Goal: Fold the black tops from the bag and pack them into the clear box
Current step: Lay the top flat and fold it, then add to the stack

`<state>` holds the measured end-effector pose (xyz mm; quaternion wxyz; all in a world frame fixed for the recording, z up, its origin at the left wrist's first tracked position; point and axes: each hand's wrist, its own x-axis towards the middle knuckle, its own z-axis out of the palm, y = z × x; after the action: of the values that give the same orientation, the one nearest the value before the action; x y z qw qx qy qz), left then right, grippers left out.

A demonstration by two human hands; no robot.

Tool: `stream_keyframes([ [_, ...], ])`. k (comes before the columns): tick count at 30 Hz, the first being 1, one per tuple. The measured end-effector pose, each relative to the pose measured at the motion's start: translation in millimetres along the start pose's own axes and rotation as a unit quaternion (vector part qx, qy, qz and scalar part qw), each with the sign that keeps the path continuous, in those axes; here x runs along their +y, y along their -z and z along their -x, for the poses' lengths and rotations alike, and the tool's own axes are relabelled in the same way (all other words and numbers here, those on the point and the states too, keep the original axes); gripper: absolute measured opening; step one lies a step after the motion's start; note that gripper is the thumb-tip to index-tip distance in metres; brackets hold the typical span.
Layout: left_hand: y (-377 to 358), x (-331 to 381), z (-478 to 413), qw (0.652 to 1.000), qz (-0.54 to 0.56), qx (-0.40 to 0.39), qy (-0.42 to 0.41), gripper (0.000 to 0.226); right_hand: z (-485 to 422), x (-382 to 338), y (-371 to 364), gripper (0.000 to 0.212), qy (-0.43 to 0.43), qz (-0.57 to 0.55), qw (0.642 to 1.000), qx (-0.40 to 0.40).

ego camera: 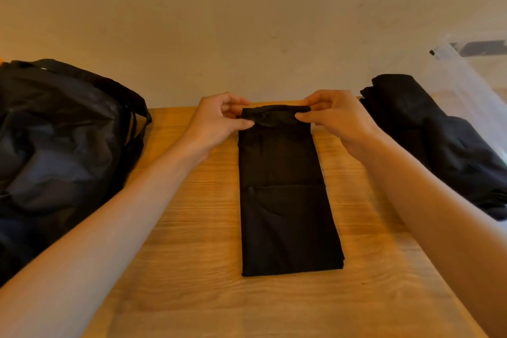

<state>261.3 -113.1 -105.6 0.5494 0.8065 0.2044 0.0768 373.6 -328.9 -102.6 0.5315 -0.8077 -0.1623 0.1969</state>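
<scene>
Counting what is lying out here: one long, narrow folded black fabric top, one big crumpled black fabric bag, one dark heap of bundled black garments, one clear plastic box, and two bare hands working. How many pieces are making up that dark heap, I cannot tell.

The folded top is lying flat in the middle of the light wooden table, running as a strip from the near edge away toward the beige wall. The bag is slumping on the table's left side, its straps hanging toward the strip but well apart from it. The heap is sitting on the right, near the strip's far end, right up against the clear box at the frame's right edge; whether it is sitting inside the box or just beside it is not showing clearly.

Now the hands. Both forearms are reaching forward, bare, one on each side of the strip. The left hand is pinching the far left corner of the top between thumb and fingertips. The right hand is doing the same at the far right corner. Between them the far end is lifting off the table and turning over toward the person in a small roll.
</scene>
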Motion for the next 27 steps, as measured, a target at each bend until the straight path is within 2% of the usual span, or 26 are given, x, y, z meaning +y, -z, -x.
stream_keyframes([
  [4, 4, -4, 28, 0.994, -0.054, -0.040, -0.086, 0.027, 31, 7, 9, 0.015, 0.082, 0.084, 0.993, -0.026],
  [7, 3, -15, 46, 0.981, -0.099, -0.068, -0.151, 0.020, 50, 15, 11, 0.019, 0.171, 0.185, 0.967, -0.033],
  [12, 2, -33, 70, 0.963, -0.141, -0.076, -0.217, 0.015, 70, 29, 10, 0.028, 0.285, 0.275, 0.917, -0.053],
  [16, -1, -42, 79, 0.930, -0.216, -0.064, -0.289, 0.020, 79, 39, 12, 0.027, 0.344, 0.316, 0.881, -0.070],
  [18, 0, -44, 80, 0.916, -0.235, -0.065, -0.318, 0.024, 82, 40, 12, 0.026, 0.357, 0.315, 0.876, -0.078],
  [23, 6, -42, 82, 0.908, -0.240, -0.097, -0.329, 0.028, 85, 42, 16, 0.022, 0.365, 0.347, 0.858, -0.096],
  [25, 8, -40, 85, 0.921, -0.204, -0.104, -0.317, 0.035, 87, 39, 15, 0.025, 0.377, 0.336, 0.860, -0.066],
  [27, 4, -36, 83, 0.937, -0.168, -0.087, -0.293, 0.040, 84, 33, 5, 0.030, 0.372, 0.350, 0.860, -0.003],
])
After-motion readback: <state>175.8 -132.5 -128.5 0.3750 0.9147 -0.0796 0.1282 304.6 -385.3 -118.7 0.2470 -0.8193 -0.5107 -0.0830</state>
